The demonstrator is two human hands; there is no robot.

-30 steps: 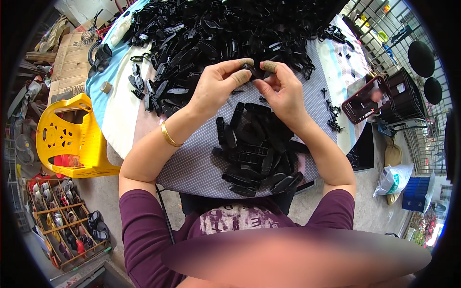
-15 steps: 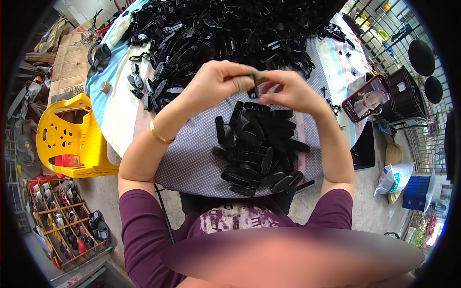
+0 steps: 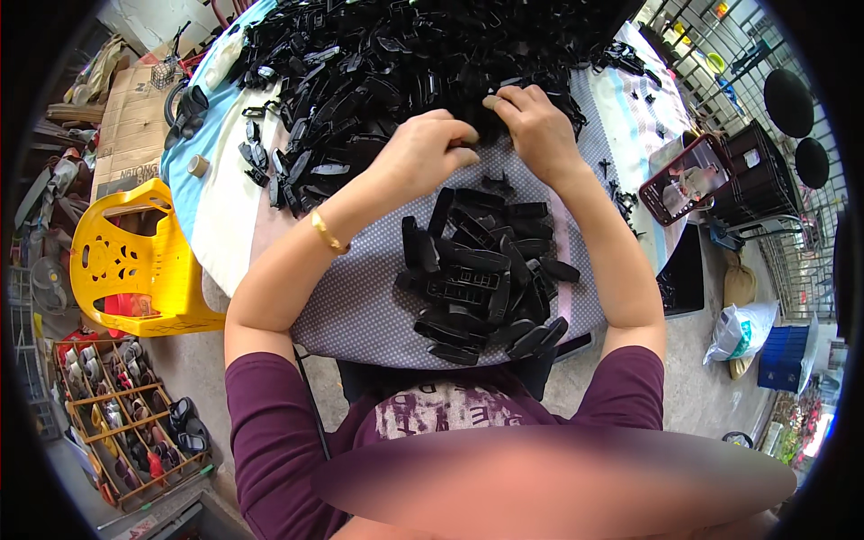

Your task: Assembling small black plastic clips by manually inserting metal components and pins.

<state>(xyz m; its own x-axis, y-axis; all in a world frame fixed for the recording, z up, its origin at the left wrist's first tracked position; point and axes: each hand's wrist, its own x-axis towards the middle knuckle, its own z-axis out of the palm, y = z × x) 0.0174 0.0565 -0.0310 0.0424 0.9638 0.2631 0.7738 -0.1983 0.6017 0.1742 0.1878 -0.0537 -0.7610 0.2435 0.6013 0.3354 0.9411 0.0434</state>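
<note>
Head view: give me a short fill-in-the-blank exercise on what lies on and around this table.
1. Both hands, the left hand and the right hand, reach into the big heap of ____ plastic clips.
2. The gold bracelet sits on the person's ____ wrist.
3. The plastic chair beside the table is ____.
4. The phone lies at the table's ____ edge.

Missing words: black; left; yellow; right

Black plastic clips (image 3: 477, 279) heaped on table (image 3: 360, 306), its cloth grey with fine white dots. Left of table: yellow chair (image 3: 135, 261). Maroon sleeves (image 3: 270, 423). Gold bangle (image 3: 328, 234).
</note>
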